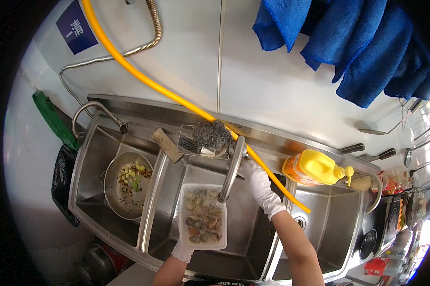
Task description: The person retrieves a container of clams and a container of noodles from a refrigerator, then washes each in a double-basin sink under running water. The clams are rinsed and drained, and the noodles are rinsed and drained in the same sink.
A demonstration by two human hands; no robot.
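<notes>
A white plastic container (pixel 224 214) is under the tap spout, over the middle basin. In it lie shellfish pieces (pixel 202 220) in cloudy water. My left hand (pixel 183 251), in a white glove, holds the container from its near left side; the fingers are mostly hidden behind and below it. My right hand (pixel 258 182), also gloved in white, reaches to the base of the middle tap (pixel 233 171), by its handle. Its fingertips are partly hidden there, so the grip is unclear. Whether water is running from the spout is hard to tell.
A metal pan (pixel 109 186) with food scraps sits in the left basin. On the back ledge are a wire basket (pixel 181 137) with steel wool and a brush, a whetstone-like block (pixel 166 144) and a yellow pump bottle (pixel 313 166). A yellow hose (pixel 158 87) crosses to the right basin.
</notes>
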